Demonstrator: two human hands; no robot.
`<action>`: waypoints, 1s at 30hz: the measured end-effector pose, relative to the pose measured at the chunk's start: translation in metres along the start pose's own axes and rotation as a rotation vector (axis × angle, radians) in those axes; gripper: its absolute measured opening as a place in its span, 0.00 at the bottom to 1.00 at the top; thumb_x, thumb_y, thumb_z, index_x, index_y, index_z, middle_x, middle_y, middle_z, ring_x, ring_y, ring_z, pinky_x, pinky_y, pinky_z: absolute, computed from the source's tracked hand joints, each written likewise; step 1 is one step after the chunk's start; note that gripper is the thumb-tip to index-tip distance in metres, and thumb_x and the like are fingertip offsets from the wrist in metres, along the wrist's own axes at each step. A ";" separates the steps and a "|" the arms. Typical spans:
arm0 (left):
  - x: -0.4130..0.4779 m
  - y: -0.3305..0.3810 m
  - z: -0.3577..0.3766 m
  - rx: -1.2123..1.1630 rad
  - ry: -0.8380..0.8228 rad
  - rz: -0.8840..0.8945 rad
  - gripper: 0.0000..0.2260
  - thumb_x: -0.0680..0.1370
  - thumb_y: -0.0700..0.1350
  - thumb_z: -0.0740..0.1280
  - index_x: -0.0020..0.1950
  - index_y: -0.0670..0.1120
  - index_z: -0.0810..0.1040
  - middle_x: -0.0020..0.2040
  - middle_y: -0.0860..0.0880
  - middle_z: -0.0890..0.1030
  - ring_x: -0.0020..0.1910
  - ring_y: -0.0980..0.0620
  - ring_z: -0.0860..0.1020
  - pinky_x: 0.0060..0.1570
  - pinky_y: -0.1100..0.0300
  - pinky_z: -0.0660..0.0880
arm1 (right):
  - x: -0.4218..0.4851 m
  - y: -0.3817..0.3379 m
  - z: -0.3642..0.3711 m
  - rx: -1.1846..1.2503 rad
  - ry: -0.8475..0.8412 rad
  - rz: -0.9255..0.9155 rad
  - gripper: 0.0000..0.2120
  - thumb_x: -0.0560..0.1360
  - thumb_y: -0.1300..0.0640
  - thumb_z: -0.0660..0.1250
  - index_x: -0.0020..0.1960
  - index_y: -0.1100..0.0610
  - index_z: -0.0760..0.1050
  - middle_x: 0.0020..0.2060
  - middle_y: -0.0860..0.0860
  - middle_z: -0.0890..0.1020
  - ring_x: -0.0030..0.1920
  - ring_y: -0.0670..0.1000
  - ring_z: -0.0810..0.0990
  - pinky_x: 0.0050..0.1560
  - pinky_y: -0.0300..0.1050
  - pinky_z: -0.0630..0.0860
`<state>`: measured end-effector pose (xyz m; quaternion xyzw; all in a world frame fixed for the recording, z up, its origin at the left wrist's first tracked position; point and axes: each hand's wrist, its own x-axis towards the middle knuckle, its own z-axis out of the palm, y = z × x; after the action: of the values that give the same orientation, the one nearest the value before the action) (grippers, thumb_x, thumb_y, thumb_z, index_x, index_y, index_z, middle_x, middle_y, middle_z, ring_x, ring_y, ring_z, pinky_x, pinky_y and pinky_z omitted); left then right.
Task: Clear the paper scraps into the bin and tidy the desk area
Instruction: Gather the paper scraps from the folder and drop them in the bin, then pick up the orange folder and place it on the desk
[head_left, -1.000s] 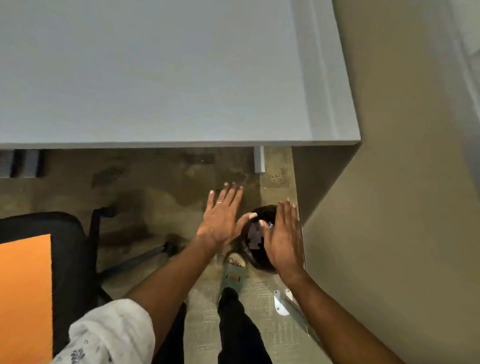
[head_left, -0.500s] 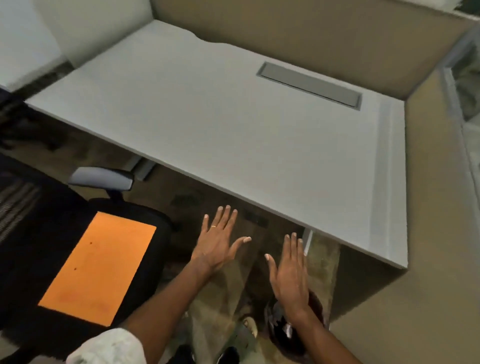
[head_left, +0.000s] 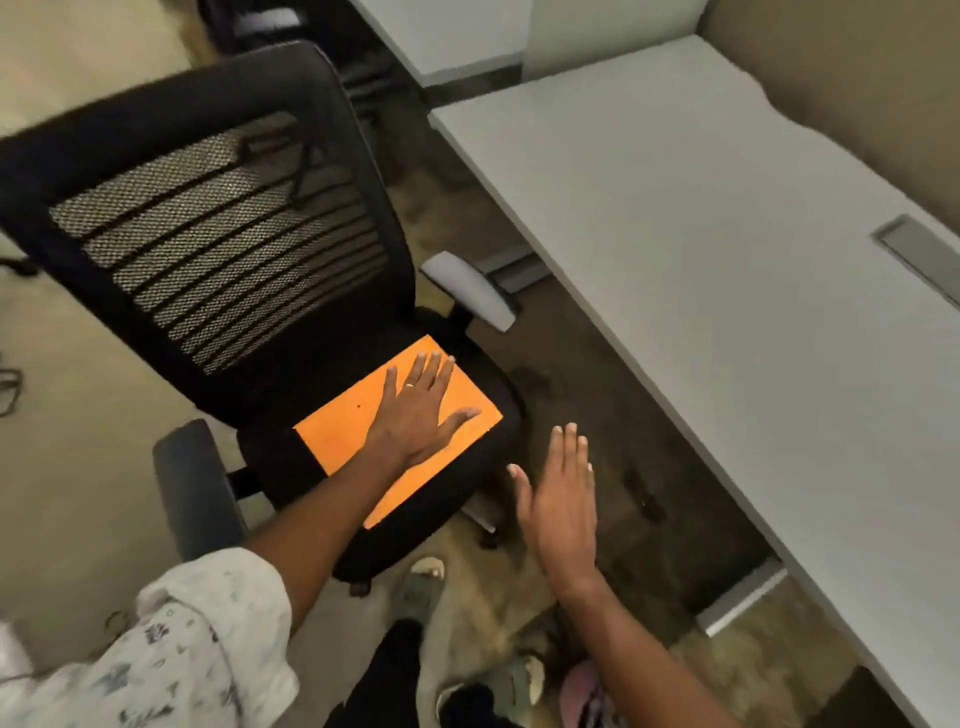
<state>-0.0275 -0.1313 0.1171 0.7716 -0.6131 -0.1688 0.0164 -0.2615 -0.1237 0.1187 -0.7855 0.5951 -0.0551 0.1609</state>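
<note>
Orange sheet (head_left: 353, 441) on the black chair (head_left: 218, 218) seat, my left hand (head_left: 415, 410) over it, palm down and fingers (head_left: 431, 369) fanned wide, thumb out toward the seat's front edge. I cannot tell whether the palm presses on the sheet or hovers just above. The sheet's far corner lies just beyond the fingertips; its near corner runs back under my forearm. My right hand (head_left: 563, 499) hangs flat and empty over the floor (head_left: 587, 364) between chair and desk (head_left: 701, 218), fingers side by side, thumb apart, holding nothing.

I judge the sheet to be thin card or stiff paper: light, flat, with crisp edges and no curl. It should bend readily and crease if gripped hard. Lying flush on seat fabric, it gives the fingertips no lip to get under from above. The better hold, as I see it, is at the edge nearest the thumb, where the sheet comes close to the seat's front rim: slide it forward until a corner overhangs, then pinch that corner between thumb and forefinger. The right hand is near enough to take the overhang.

Grey desk top shows bare in this view, no scraps visible on it. A dark shape with something pinkish at the bottom edge, behind the right wrist, may be the bin; too cropped to say.
</note>
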 end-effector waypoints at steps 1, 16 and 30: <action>-0.002 -0.022 -0.001 -0.001 0.000 -0.045 0.39 0.79 0.71 0.43 0.83 0.48 0.43 0.83 0.47 0.46 0.82 0.47 0.43 0.78 0.39 0.43 | 0.006 -0.015 0.010 -0.003 -0.026 -0.036 0.37 0.81 0.37 0.54 0.80 0.60 0.52 0.81 0.56 0.53 0.80 0.56 0.51 0.77 0.55 0.59; -0.002 -0.187 0.066 -0.112 -0.213 -0.305 0.42 0.78 0.72 0.47 0.83 0.46 0.43 0.83 0.47 0.51 0.82 0.46 0.43 0.78 0.37 0.44 | 0.029 -0.117 0.151 0.392 -0.431 0.177 0.40 0.81 0.43 0.61 0.80 0.66 0.46 0.79 0.60 0.55 0.79 0.57 0.53 0.76 0.47 0.55; 0.060 -0.236 0.128 -0.206 -0.387 -0.313 0.41 0.80 0.60 0.64 0.83 0.46 0.44 0.83 0.45 0.46 0.82 0.40 0.45 0.78 0.37 0.48 | 0.071 -0.121 0.246 0.608 -0.430 0.751 0.29 0.76 0.49 0.72 0.64 0.68 0.69 0.59 0.59 0.77 0.54 0.57 0.77 0.49 0.45 0.72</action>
<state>0.1699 -0.1064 -0.0729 0.8047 -0.4576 -0.3750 -0.0491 -0.0616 -0.1158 -0.0822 -0.4295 0.7463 -0.0013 0.5085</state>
